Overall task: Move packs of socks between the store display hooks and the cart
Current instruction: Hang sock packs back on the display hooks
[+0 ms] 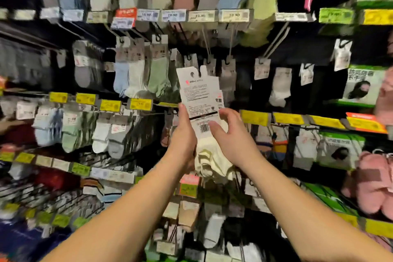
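- Left hand (pixel 184 134) pinches the sock pack (pixel 200 100) at its card edge; right hand (pixel 228 132) curls round the socks
- Both grips should steady the card; its hole should line up with a display hook (pixel 230 49)

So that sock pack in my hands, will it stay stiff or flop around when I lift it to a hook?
The sock pack is probably stiff on top: its card stands straight above the left hand. The cream socks below sag, so likely floppy. Probably light.
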Demonstrator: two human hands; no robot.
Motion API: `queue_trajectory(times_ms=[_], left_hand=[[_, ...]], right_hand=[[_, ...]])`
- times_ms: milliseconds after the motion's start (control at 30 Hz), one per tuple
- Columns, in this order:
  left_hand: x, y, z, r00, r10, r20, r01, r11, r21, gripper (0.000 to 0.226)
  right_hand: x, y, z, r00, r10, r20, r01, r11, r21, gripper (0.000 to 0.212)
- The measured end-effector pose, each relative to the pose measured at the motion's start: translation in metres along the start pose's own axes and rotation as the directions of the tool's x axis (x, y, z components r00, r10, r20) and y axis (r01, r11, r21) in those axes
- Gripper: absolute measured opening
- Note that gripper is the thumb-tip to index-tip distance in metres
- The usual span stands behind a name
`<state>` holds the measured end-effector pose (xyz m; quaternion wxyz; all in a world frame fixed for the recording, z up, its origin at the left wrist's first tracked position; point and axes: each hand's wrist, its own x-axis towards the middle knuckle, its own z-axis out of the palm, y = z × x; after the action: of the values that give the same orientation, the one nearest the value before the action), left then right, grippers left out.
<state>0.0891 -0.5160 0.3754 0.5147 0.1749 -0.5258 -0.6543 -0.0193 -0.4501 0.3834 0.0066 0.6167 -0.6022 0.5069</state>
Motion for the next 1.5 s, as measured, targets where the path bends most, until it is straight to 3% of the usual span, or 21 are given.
queue_trajectory(times_ms=[67,100,200,267,333,400,467,533,600,667,767,833,900,1067,1200,1267,1367,1500], left_hand=[[0.02,0.004,-0.013,0.997,0.066,-0.038,-0.06,0.989,0.134,0.046],[0.032,0.005,-0.02,0.995,0.071,-0.067,-0.06,0.986,0.158,0.05],[0.065,0.007,-0.037,0.99,0.062,-0.128,-0.057,0.998,0.04,0.074],[0.085,0.005,-0.046,0.996,0.047,-0.08,-0.051,0.998,-0.046,0.088],[0.1,0.001,-0.055,0.997,0.001,-0.078,-0.011,0.993,-0.12,0.093],[0.108,0.002,-0.064,0.997,0.017,-0.069,-0.03,0.981,-0.19,0.086],[0.114,0.005,-0.071,0.994,0.071,-0.08,-0.087,0.972,-0.219,0.071],[0.113,0.013,-0.077,0.974,0.148,-0.173,-0.174,0.973,-0.148,0.05],[0.113,0.021,-0.08,0.94,0.227,-0.256,-0.237,0.971,-0.01,0.035],[0.114,0.026,-0.081,0.912,0.294,-0.284,-0.27,0.955,0.123,0.03],[0.118,0.034,-0.084,0.875,0.374,-0.308,-0.302,0.918,0.256,0.034],[0.124,0.04,-0.085,0.859,0.404,-0.315,-0.319,0.902,0.29,0.039],[0.128,0.045,-0.087,0.852,0.422,-0.309,-0.327,0.891,0.314,0.036],[0.135,0.054,-0.092,0.862,0.446,-0.242,-0.355,0.871,0.34,0.031],[0.141,0.063,-0.108,0.878,0.439,-0.191,-0.366,0.873,0.323,0.02],[0.145,0.067,-0.119,0.876,0.448,-0.178,-0.37,0.862,0.348,0.025],[0.149,0.078,-0.133,0.874,0.453,-0.176,-0.386,0.867,0.314,0.04],[0.153,0.093,-0.14,0.912,0.389,-0.128,-0.363,0.913,0.189,0.046]], right_hand=[[0.021,-0.001,0.015,0.998,-0.025,0.058,0.023,0.999,0.024,0.049],[0.032,-0.001,0.022,0.996,-0.043,0.083,0.04,0.999,0.032,0.052],[0.065,-0.001,0.039,0.991,-0.059,0.123,0.053,0.997,0.053,0.058],[0.085,0.0,0.049,0.991,-0.05,0.126,0.037,0.994,0.103,0.061],[0.102,-0.001,0.058,0.992,-0.032,0.119,-0.001,0.963,0.269,0.061],[0.116,0.001,0.069,0.987,-0.039,0.158,-0.035,0.896,0.442,0.056],[0.127,0.004,0.08,0.981,-0.033,0.193,-0.066,0.871,0.487,0.054],[0.138,0.007,0.09,0.977,0.013,0.212,-0.124,0.846,0.519,0.052],[0.147,0.011,0.099,0.972,0.08,0.223,-0.197,0.795,0.574,0.035],[0.151,0.008,0.106,0.994,0.073,0.076,-0.101,0.861,0.499,0.024],[0.154,0.003,0.114,0.97,-0.036,-0.241,0.109,0.948,0.298,0.038],[0.157,-0.001,0.116,0.952,-0.137,-0.274,0.177,0.976,0.13,0.03],[0.16,-0.008,0.115,0.962,-0.14,-0.234,0.156,0.986,0.054,0.027],[0.165,-0.03,0.107,0.999,-0.005,-0.034,0.01,0.987,0.161,0.051],[0.185,-0.02,0.085,0.994,0.085,0.063,-0.099,0.961,0.258,0.017],[0.195,-0.008,0.075,0.989,0.118,0.093,-0.145,0.915,0.377,0.016],[0.203,0.002,0.069,0.971,0.128,0.202,-0.227,0.758,0.611,0.026],[0.213,0.005,0.069,0.97,0.129,0.205,-0.233,0.725,0.648,0.028]])
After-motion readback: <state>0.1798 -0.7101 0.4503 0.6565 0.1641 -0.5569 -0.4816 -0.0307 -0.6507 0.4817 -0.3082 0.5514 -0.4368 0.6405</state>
